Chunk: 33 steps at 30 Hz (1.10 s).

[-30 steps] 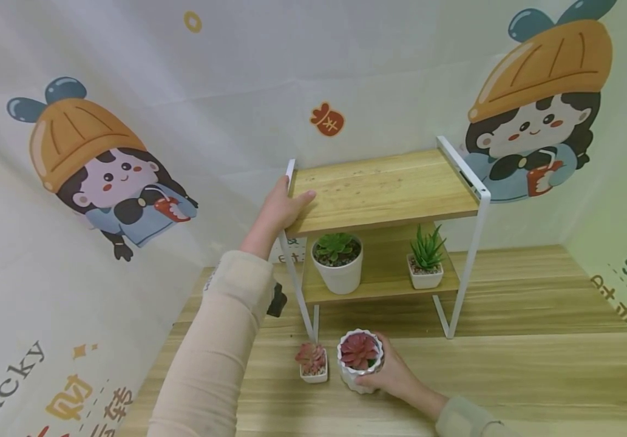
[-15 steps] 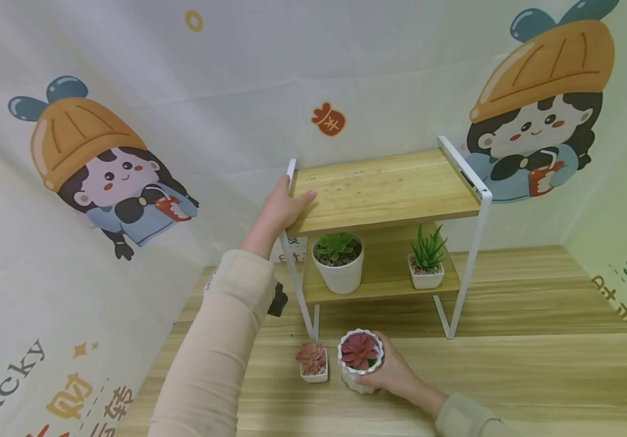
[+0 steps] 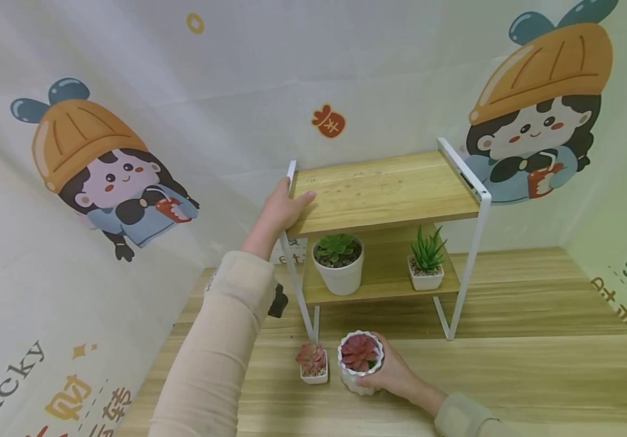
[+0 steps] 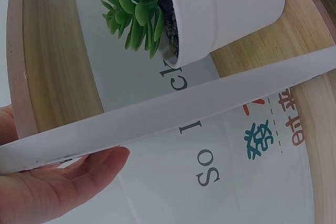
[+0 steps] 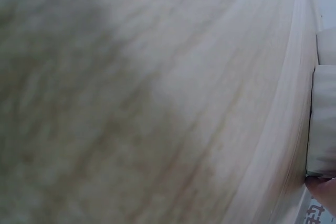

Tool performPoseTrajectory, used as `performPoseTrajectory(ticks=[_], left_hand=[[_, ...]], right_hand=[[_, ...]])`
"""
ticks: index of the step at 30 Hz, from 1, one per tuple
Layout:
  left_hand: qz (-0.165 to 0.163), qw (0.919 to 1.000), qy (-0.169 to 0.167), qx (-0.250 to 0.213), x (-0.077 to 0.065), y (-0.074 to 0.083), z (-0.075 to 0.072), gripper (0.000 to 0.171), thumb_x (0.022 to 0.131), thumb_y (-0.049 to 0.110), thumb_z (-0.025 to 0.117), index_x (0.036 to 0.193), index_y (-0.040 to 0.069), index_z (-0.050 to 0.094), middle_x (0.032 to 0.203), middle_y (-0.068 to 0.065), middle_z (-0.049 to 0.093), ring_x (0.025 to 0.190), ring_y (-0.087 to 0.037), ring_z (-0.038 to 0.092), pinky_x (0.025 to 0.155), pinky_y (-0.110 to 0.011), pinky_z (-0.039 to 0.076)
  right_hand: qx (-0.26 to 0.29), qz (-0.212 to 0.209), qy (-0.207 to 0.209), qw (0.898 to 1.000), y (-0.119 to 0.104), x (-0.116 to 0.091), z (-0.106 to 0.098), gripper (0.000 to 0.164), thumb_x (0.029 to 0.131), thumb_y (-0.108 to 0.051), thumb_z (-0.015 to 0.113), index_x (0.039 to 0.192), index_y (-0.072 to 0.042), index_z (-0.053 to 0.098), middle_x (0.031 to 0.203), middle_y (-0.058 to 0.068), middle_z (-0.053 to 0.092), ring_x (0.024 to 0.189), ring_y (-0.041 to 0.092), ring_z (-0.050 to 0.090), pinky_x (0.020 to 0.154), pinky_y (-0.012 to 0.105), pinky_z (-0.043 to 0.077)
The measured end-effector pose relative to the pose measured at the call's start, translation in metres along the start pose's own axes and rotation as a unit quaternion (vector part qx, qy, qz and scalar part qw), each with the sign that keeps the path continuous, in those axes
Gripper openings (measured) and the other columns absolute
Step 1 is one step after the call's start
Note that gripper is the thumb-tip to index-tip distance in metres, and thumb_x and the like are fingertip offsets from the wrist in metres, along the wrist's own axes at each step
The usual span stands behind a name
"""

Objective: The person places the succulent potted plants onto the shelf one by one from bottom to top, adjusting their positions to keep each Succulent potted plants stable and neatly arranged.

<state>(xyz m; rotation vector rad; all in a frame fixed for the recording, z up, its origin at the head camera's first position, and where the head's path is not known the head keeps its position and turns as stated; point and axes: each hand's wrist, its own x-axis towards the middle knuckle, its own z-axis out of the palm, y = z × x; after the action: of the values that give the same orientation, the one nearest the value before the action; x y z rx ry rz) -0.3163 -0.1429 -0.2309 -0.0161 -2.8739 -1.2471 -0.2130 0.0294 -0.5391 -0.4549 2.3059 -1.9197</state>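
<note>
My left hand (image 3: 282,208) grips the upper left end of a two-tier wooden shelf (image 3: 384,188) with white metal legs. The thumb lies on the top board; in the left wrist view the fingers (image 4: 100,174) lie along the outer side of the white frame (image 4: 173,108). Low in front of the shelf, my right hand (image 3: 392,373) holds a scalloped white pot (image 3: 354,382) with a dark red succulent (image 3: 359,352). That pot stands upright on the wood-grain table (image 3: 537,388). In the right wrist view only a fingertip and part of the pot (image 5: 323,124) show.
On the lower tier stand a round white pot (image 3: 340,276) with a green succulent and a small square pot (image 3: 427,280) with a spiky plant. A small pink succulent (image 3: 312,359) in a square pot sits just left of the held one. A printed cloth (image 3: 226,73) hangs behind.
</note>
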Motion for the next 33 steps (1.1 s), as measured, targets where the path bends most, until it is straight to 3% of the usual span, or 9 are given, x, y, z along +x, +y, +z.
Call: performPoseTrajectory(ticks=[15,25,33], left_hand=[[-0.001,1.0,-0.002,-0.004,-0.001,0.002,0.0,0.068,0.094,0.034,0.05,0.145,0.005,0.017,0.144,-0.019,0.031,0.13,-0.033,0.034,0.106,-0.045,0.031],[-0.007,1.0,-0.002,-0.005,0.0,0.001,0.001,0.069,0.093,0.034,0.05,0.146,0.007,0.015,0.145,-0.019,0.03,0.129,-0.034,0.034,0.105,-0.046,0.032],[-0.007,1.0,0.0,-0.004,0.0,0.001,0.001,0.069,0.093,0.035,0.051,0.145,0.007,0.017,0.144,-0.019,0.031,0.128,-0.034,0.036,0.104,-0.045,0.033]], right_hand=[[-0.005,-0.008,0.0,1.0,0.004,-0.004,-0.001,0.091,0.055,-0.007,0.086,0.129,0.006,0.035,0.118,0.017,0.056,0.107,0.025,0.053,0.09,0.021,0.042],[0.034,-0.034,-0.024,0.999,0.003,-0.015,-0.006,0.084,0.059,-0.007,0.085,0.127,0.004,0.037,0.118,0.02,0.054,0.101,0.0,0.051,0.088,0.017,0.042],[0.042,-0.035,-0.03,0.998,0.005,-0.028,-0.013,0.09,0.06,-0.007,0.083,0.131,0.007,0.03,0.122,0.025,0.051,0.103,-0.004,0.049,0.088,0.015,0.041]])
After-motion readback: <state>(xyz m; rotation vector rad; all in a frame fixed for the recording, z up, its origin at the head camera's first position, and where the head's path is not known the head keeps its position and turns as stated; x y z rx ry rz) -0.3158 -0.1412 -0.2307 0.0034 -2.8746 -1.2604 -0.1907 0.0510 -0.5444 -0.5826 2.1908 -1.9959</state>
